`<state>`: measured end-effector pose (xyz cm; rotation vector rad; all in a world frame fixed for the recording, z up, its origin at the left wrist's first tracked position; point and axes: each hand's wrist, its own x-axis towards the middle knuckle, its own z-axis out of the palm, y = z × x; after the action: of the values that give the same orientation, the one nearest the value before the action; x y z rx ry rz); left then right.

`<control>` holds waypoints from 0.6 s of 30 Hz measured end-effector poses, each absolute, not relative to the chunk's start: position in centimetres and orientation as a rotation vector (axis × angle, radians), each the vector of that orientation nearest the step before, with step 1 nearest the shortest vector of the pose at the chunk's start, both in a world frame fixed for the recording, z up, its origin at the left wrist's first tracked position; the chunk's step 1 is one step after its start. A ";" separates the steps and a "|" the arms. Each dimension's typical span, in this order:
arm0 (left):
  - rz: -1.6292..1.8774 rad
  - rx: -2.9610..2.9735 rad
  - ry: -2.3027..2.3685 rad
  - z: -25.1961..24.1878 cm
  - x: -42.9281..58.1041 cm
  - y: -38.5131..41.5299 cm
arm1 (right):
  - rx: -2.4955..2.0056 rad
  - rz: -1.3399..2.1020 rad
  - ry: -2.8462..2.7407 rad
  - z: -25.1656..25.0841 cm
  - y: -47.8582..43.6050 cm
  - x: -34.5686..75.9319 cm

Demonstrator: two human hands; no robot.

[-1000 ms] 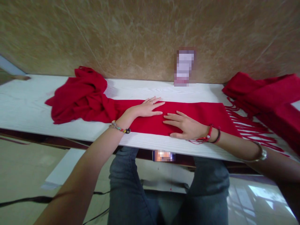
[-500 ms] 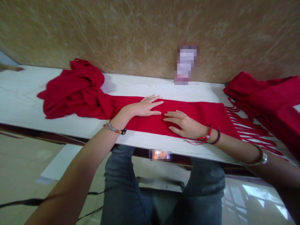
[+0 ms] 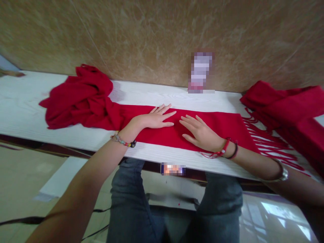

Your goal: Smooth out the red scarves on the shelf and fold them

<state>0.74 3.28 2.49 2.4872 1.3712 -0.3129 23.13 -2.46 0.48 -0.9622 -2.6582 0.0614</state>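
Observation:
A red fringed scarf [image 3: 222, 126] lies along a narrow white wood-grain table [image 3: 146, 91]. Its left part is bunched in a loose heap, while the middle and right part lie flat, ending in tassels. My left hand [image 3: 157, 118] rests palm down on the flat middle, fingers spread, a ring on one finger. To its right, my right hand [image 3: 201, 133] is over the same stretch, palm down with fingers stretched out and pointing left. A small gap separates the two hands. Neither grips the fabric.
More red fabric [image 3: 286, 108] is heaped at the table's right end, close to the tassels. A tan marbled wall [image 3: 141, 40] runs behind the table, with a blurred-out upright item [image 3: 201, 72] before it. Another blurred item [image 3: 173, 169] sits at the front edge above my legs.
My right hand's fingers have lifted and spread a little, shifting slightly. My left hand stays in place on the scarf, fingers a bit more fanned.

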 end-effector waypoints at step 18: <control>-0.183 2.427 1.627 2.3 1.5 2.1 | -1.220 -0.017 -2.668 0.2 -1.8 23.6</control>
<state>1.46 2.13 2.28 2.4268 1.6275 -0.1825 23.58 -1.77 0.18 -1.2202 -2.6680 -0.0173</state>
